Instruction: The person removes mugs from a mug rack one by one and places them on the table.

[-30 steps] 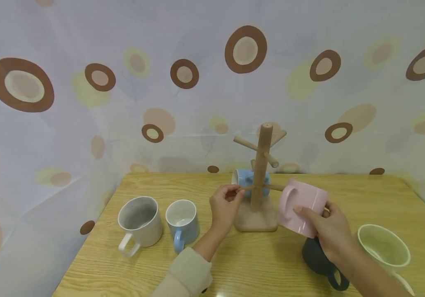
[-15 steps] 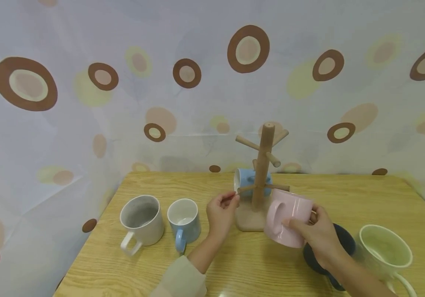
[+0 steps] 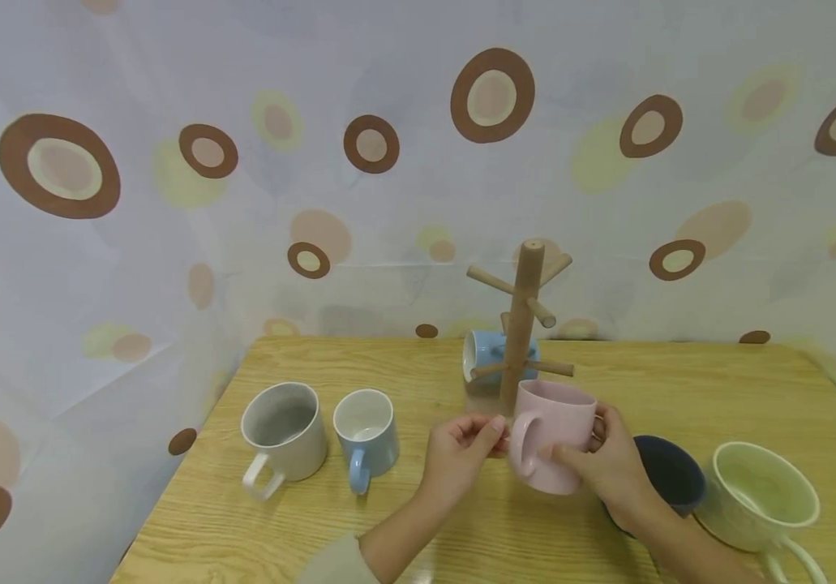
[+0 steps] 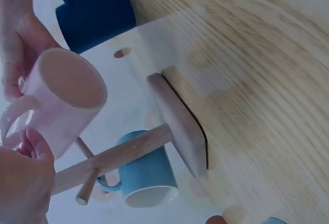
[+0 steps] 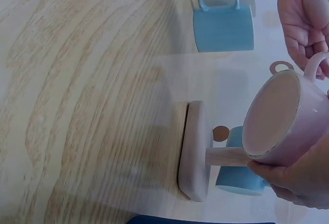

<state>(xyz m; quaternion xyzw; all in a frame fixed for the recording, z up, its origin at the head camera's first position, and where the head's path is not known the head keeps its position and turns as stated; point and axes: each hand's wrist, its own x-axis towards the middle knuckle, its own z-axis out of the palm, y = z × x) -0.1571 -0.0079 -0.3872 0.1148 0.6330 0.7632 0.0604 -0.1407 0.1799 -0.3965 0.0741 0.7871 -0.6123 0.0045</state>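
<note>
1. Pink mug (image 3: 563, 434): held off the table (image 3: 680, 381), its underside showing in both wrist views, with the mouth upward and the axis close to upright.
2. What matters most, I judge, is where the mug's handle (image 3: 524, 446) lies: on the mug's left, towards the left hand (image 3: 457, 458) – clearly the nearer hand to it.
3. Left thumb and fingertips are close together right at the handle; I cannot tell whether they pinch it or are only just beside it. That forearm slants in from the lower left.
4. The right hand (image 3: 610, 470) is clamped on the opposite side of the mug, thumb laid across the near face and fingers round behind. Its forearm rises from the lower right.
5. Behind the mug stands the wooden stand (image 3: 522, 324), with its lower left peg (image 3: 489, 371) and lower right peg (image 3: 552, 368) showing above the pink rim – both bare.
6. A blue mug (image 3: 486, 349) is at the back of the stand, lying on its side above the base.
</note>
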